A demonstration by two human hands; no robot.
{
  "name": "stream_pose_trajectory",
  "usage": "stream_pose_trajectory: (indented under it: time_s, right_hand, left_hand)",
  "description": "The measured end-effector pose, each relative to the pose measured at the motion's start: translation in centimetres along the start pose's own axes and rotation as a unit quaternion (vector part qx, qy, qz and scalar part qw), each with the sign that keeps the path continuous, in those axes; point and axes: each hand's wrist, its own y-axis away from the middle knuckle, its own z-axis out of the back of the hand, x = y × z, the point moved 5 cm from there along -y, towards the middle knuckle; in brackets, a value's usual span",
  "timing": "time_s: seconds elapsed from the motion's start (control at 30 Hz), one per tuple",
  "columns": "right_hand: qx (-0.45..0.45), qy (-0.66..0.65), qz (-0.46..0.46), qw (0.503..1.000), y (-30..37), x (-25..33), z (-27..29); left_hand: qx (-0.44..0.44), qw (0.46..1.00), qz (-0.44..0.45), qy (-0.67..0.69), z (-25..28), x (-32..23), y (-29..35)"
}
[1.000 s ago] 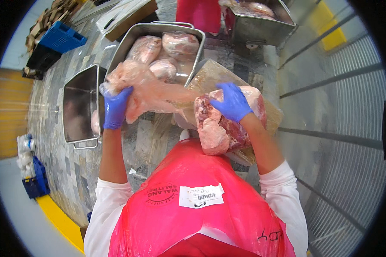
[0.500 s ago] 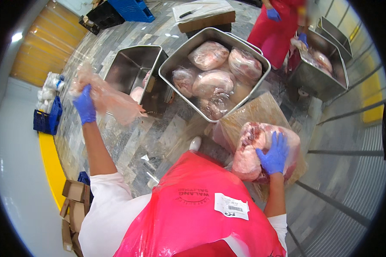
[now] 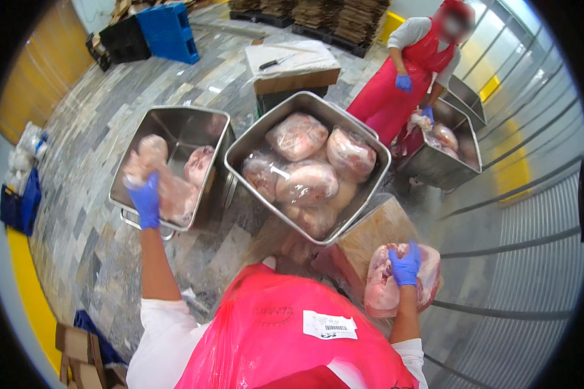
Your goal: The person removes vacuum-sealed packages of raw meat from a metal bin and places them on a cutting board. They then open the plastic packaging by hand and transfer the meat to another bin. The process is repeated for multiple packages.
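My left hand (image 3: pixel 146 200), gloved in blue, is closed on a pinkish clear plastic bag (image 3: pixel 176 194) over the left metal bin (image 3: pixel 120 185). Pinkish pieces lie deeper in that bin, one of them raw meat (image 3: pixel 198 165); the bag partly covers the rest. My right hand (image 3: pixel 405 262) lies on a large unwrapped piece of raw meat (image 3: pixel 428 279), fingers apart. The meat sits at the near right edge of a plastic-covered board (image 3: pixel 376 230). Several plastic-wrapped meat pieces (image 3: pixel 297 136) fill the middle metal bin (image 3: pixel 377 146).
A knife (image 3: pixel 276 63) lies on a covered table (image 3: pixel 321 57) beyond the bins. At the far right, a co-worker in a red apron (image 3: pixel 399 84) reaches into another metal bin (image 3: pixel 470 146). Dark rails (image 3: pixel 499 255) run along the right wall. Cardboard boxes (image 3: pixel 78 343) stand at lower left.
My left hand has brought the plastic bag over and down into the left bin. The view has tilted up, showing more of the co-worker. My right hand stays on the meat.
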Motion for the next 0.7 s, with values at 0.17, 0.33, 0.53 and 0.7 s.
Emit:
stream_pose_trajectory:
  time_s: [0.17, 0.33, 0.53, 0.7]
  right_hand:
    - [0.056, -0.064, 0.213, 0.973, 0.6, 18.5, -2.5]
    - [0.11, -0.125, 0.387, 0.907, 2.2, 32.8, -2.0]
    - [0.078, -0.322, 0.311, 0.891, 1.0, 30.6, -0.4]
    - [-0.087, -0.19, 0.202, 0.957, 1.0, 18.7, 3.5]
  left_hand:
    - [0.204, 0.96, -0.01, 0.191, -8.4, -4.8, 1.4]
    - [0.343, 0.905, -0.054, 0.245, -13.1, -18.3, 2.6]
    - [0.452, 0.804, -0.062, 0.382, -16.9, -34.5, 6.3]
    - [0.564, 0.696, -0.183, 0.405, -17.2, -49.7, 11.8]
